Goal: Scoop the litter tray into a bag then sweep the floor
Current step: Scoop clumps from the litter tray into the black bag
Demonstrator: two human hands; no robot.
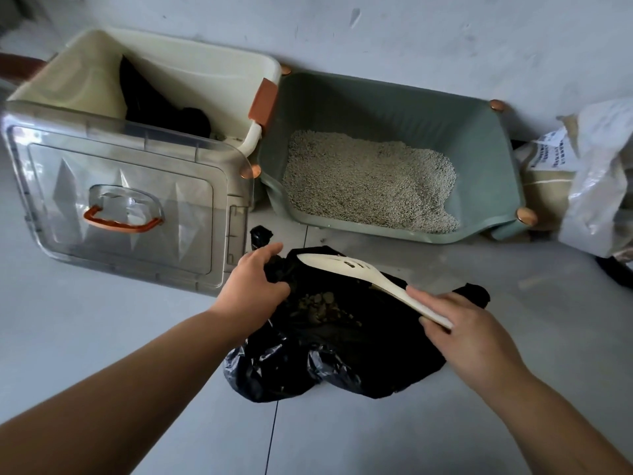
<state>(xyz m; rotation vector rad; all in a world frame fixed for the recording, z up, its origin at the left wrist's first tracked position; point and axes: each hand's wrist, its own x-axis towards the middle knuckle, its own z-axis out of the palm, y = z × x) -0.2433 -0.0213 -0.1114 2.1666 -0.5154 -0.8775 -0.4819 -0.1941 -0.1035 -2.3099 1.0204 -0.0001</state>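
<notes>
A green litter tray (486, 138) stands by the wall, with pale grey litter (370, 181) heaped toward its near side. In front of it a black plastic bag (329, 358) lies open on the floor, with brownish clumps (322, 303) inside. My left hand (255, 286) grips the bag's left rim. My right hand (469, 334) holds the handle of a cream slotted scoop (346, 267), whose empty blade hangs over the bag's mouth.
A cream bin (205, 73) with a black liner stands left of the tray, its clear lid (120, 200) with an orange handle hinged open toward me. A white and tan sack (589, 176) leans at the right. Grey tiled floor (513, 423) surrounds the bag.
</notes>
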